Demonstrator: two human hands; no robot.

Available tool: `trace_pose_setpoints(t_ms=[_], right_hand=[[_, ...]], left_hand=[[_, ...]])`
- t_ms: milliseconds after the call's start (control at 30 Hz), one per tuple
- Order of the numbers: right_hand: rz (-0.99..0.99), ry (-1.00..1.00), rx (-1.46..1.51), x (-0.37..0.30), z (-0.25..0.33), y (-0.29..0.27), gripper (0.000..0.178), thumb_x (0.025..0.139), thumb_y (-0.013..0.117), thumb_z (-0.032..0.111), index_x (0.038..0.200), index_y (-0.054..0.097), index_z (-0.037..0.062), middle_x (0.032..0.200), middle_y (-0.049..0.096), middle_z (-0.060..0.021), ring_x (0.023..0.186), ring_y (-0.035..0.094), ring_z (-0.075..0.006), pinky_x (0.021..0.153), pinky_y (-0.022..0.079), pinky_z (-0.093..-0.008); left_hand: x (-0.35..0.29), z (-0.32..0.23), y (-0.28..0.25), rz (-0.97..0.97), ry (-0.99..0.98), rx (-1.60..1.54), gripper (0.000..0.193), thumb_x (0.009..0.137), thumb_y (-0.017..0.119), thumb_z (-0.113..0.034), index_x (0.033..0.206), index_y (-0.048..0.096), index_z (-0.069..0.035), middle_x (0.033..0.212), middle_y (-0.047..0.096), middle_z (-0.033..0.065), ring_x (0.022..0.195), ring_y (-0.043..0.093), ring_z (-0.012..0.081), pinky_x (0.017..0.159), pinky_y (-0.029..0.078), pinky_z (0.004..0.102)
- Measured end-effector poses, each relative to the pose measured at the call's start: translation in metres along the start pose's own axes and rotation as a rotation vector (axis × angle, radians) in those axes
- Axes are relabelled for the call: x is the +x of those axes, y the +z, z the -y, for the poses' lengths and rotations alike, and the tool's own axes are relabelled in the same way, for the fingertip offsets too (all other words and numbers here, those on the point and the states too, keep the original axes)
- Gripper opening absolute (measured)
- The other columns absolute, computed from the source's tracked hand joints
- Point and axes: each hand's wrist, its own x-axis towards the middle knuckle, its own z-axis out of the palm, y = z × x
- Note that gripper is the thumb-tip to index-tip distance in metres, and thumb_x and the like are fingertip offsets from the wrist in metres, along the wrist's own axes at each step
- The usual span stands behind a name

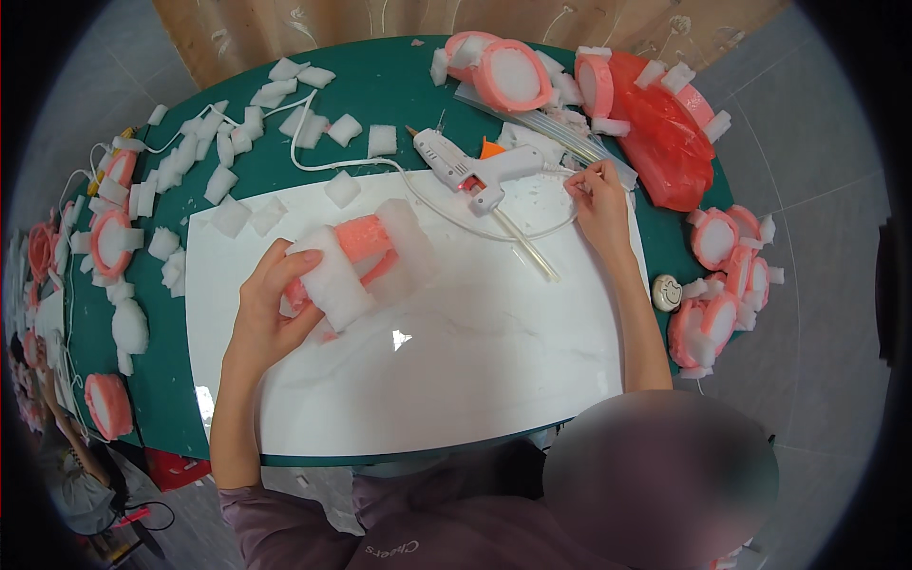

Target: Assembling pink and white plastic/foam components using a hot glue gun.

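Observation:
My left hand (271, 304) is closed round a pink foam ring (359, 237) with white foam blocks (334, 277) on its sides; the ring is held tilted above the white board. At the right, my right hand (604, 204) has its fingertips pinched together beside the handle end of a white glue gun (446, 157). What those fingers hold, if anything, I cannot make out. The glue gun lies on its side, its nozzle toward the upper left, with an orange trigger (491, 148). A clear glue stick (528, 249) sticks out of its back.
A white board (456, 380) covers the middle of the green table (380, 81). Loose white foam pieces (221, 183) lie at the left and back. Pink foam rings (513, 76), a red plastic bag (655, 142) and clear glue sticks (570, 133) lie far right. The white cable (356, 163) crosses the table.

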Motion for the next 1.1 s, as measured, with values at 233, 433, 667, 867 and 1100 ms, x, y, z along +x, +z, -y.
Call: trace_pose_setpoints(t_ms=[233,433,667,867,1100], right_hand=[[0.0,-0.18,-0.275,0.0,0.005,-0.001,0.01,0.067,0.055,-0.007,0.075,0.052,-0.0007,0.084,0.046,-0.0094,0.071,0.052,-0.0268,0.061,0.042,-0.034],[0.059,-0.121,-0.163,-0.002,0.01,-0.007,0.012,0.069,0.057,-0.003,0.081,0.057,0.0009,0.085,0.047,-0.0088,0.072,0.053,-0.0257,0.063,0.043,-0.033],[0.063,-0.013,-0.025,0.001,0.002,-0.011,0.013,0.067,0.063,0.0,0.08,0.066,0.0032,0.08,0.047,-0.0093,0.072,0.052,-0.0232,0.064,0.043,-0.0315],[-0.01,-0.051,-0.051,0.002,0.001,-0.008,0.011,0.062,0.064,-0.003,0.073,0.064,0.0,0.079,0.047,-0.0101,0.073,0.05,-0.0242,0.065,0.042,-0.0314],[-0.03,-0.193,-0.151,0.001,0.005,-0.007,0.011,0.059,0.06,-0.007,0.067,0.055,-0.0009,0.079,0.048,-0.0111,0.074,0.049,-0.0272,0.061,0.039,-0.034]], left_hand=[[0.001,-0.001,0.0,0.014,-0.009,0.016,0.057,0.058,0.063,0.006,0.108,0.046,-0.014,0.082,0.047,0.0114,0.068,0.05,0.0227,0.054,0.043,0.026],[0.001,0.0,0.0,0.002,0.014,0.004,0.056,0.058,0.063,0.006,0.108,0.046,-0.014,0.082,0.047,0.0111,0.068,0.05,0.0228,0.053,0.043,0.0257],[0.001,-0.003,-0.001,0.011,-0.013,0.013,0.057,0.059,0.063,0.006,0.109,0.045,-0.014,0.081,0.046,0.0108,0.067,0.049,0.0217,0.05,0.043,0.0252],[0.001,-0.001,0.0,0.007,-0.001,0.031,0.057,0.058,0.063,0.006,0.109,0.045,-0.014,0.082,0.046,0.0111,0.067,0.049,0.0217,0.047,0.043,0.0248],[0.001,-0.001,-0.001,0.007,0.015,0.047,0.058,0.058,0.064,0.006,0.109,0.045,-0.014,0.083,0.047,0.0112,0.066,0.05,0.0215,0.047,0.044,0.0247]])
